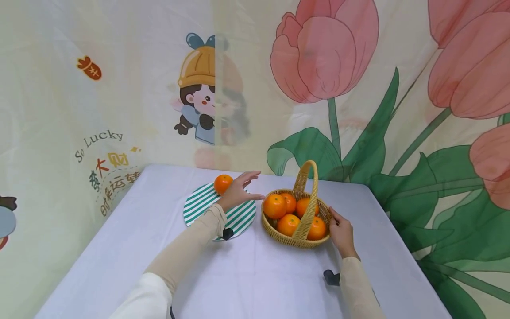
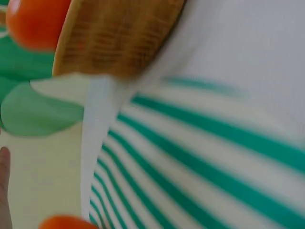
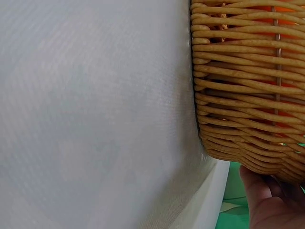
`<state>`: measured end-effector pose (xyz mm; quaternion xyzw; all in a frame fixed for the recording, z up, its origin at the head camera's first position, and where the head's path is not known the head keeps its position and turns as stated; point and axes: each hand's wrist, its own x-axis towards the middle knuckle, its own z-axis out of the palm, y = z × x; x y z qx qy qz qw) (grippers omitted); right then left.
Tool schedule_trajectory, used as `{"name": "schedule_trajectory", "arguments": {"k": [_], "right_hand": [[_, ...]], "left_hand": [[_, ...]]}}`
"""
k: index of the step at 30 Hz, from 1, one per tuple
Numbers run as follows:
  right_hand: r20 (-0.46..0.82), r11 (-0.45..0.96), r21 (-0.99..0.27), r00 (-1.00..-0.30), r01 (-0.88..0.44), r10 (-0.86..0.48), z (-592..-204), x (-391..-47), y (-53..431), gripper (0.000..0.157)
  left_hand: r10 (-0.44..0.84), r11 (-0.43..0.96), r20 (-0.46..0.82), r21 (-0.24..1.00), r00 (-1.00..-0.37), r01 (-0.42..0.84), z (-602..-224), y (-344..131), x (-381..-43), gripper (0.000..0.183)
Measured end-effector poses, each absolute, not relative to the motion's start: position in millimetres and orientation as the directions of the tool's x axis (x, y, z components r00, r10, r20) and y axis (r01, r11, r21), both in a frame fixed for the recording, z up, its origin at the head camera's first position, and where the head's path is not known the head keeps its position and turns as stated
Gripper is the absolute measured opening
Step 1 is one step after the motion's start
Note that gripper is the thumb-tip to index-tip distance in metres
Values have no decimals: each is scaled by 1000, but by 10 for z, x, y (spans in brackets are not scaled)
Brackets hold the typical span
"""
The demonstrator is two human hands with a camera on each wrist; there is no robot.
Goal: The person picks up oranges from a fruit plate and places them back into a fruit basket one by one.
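A wicker basket [image 1: 279, 237] with a tall arched handle stands on the table and holds several oranges [image 1: 275, 206]. My right hand [image 1: 341, 232] grips its right rim; in the right wrist view the thumb [image 3: 257, 191] shows against the woven side. To the basket's left lies a round green-and-white striped placemat [image 1: 199, 206], with a single orange [image 1: 223, 183] at its far edge. Above the mat, my left hand [image 1: 238, 191] holds nothing, its fingers and thumb spread apart and pointing toward the basket. That hand partly covers the mat.
A white cloth [image 1: 255, 279] covers the table. Behind it hangs a printed curtain [image 1: 151, 88] with tulips and a cartoon figure. Dark wrist-camera pieces [image 1: 331, 278] sit by both forearms.
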<state>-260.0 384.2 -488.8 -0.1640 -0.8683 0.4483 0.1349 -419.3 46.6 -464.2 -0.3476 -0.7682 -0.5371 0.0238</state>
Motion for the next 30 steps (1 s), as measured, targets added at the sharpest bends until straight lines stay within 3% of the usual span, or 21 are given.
{"name": "schedule_trajectory", "arguments": {"k": [12,30], "right_hand": [[98,556,-817,-912,154,397,-4880,-2576,3831,46],[117,544,-827,-904,140,411,-4892,-2575,3840,45]], "left_hand": [[244,397,392,794,-887,460,-4924,-400,-4738,84],[231,356,252,877,-940,323,-5171,-359,-4861,90]]}}
